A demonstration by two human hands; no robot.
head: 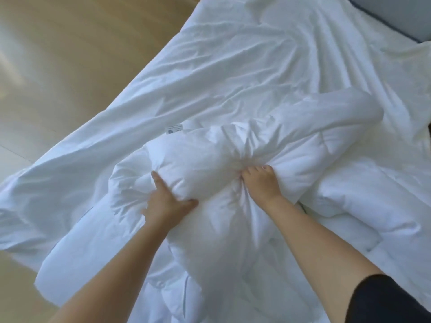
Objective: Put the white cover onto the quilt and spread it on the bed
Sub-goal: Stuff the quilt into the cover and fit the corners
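Quilt (205, 150) sits bunched in ctr of frame, a puffy white roll running from lower left up toward right-ctr, w/ more of its stitched panels lying flatter at lower right. White cover (221, 66) lies spread & wrinkled under and beyond it, filling upper ctr and stretching down to left edge of frame, where its edge hangs over the side toward the floor (58, 66). Quilt rests on top of the cover, not inside it.

Left hand (165, 201), lower ctr-left, grips a fat fold of the quilt: one finger points up along the fabric, thumb pushed in from the right, padding bulging btwn them. Right hand (261, 180), just right of ctr, has fingers curled & dug into the quilt, fabric puckering in tight creases around the fingertips. Hands are apart, w/ a rounded hump of quilt btwn them. Both forearms come in from bottom of frame; black sleeve (391, 299) shows at lower right corner.

Small printed label (173, 129) lies just at upper left edge of the bundle; can't tell whether it belongs to quilt or cover, text too small to read. Bed (373, 40) shows as a textured white strip at upper right, next to a grey headboard (396, 12) in the top right corner. Floor is pale wood, upper left.
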